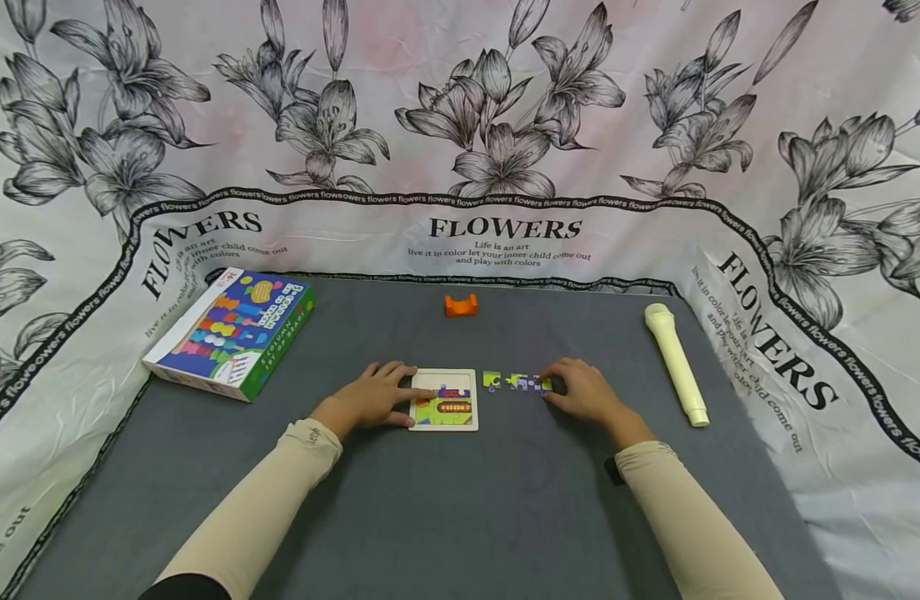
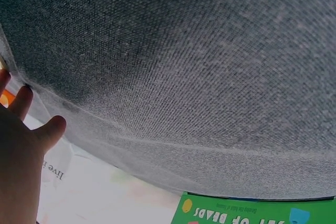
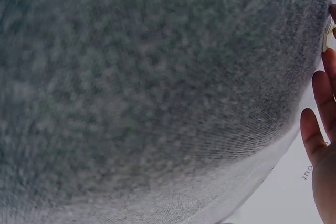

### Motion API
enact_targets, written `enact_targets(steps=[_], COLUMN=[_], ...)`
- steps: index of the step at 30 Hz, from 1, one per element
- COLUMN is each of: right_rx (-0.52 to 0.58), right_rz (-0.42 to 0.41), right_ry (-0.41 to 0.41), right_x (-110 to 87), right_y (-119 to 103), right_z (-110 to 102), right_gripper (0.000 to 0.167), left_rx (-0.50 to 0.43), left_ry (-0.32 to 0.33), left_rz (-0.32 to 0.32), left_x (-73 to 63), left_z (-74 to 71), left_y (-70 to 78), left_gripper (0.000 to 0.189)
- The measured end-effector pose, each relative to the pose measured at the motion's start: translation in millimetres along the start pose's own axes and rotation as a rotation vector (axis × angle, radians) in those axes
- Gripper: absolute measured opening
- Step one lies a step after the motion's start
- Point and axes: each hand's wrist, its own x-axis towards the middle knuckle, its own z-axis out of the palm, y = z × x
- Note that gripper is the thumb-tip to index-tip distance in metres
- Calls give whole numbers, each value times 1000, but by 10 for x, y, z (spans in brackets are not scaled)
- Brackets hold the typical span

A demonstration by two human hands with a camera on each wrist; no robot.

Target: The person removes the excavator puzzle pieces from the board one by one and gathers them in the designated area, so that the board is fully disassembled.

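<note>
A square jigsaw puzzle tray (image 1: 443, 427) with a pale frame lies near the middle of the table, part of its picture in green, purple and orange. My left hand (image 1: 373, 398) rests at its left side, fingers spread, with one fingertip on the picture. Just right of the tray is a short row of loose jigsaw pieces, among them a green piece (image 1: 492, 381). At the row's right end my right hand (image 1: 582, 392) pinches a jigsaw piece (image 1: 546, 384) between thumb and forefinger. Both wrist views show mostly grey cloth, with the left hand (image 2: 21, 145) and right hand (image 3: 323, 129) at the edges.
A boxed bead set (image 1: 231, 333) lies at the back left. An orange curved object (image 1: 461, 306) sits at the back middle. To the right lies a pale yellow tube (image 1: 677, 364) with a wider head. Grey cloth (image 1: 460, 517) covers the table, and a flower-printed curtain (image 1: 497, 100) surrounds it.
</note>
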Motion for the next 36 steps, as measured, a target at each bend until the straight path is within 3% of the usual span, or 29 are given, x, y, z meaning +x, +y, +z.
enact_targets(steps=[11,18,26,31,36], right_rx=[10,42,35,59,54], right_rz=[-15,-156,-295,-331,-327], right_ry=[40,37,-43,-80,-79], right_x=[30,286,602,717,748], right_y=[-39,-503,-1119,-1358,-1461], right_z=[20,122,382,497,560], right_gripper=[23,22,19,19,18], left_rx=[-11,-44,-72,-86,-92], left_ry=[2,25,25,28,34], left_rz=[8,-16,-45,-47,-50], left_x=[54,34,-1,-25,-59], left_z=[-18,28,36,31,33], left_y=[10,-10,-22,-32,-51], left_gripper=[59,71,78,78,78])
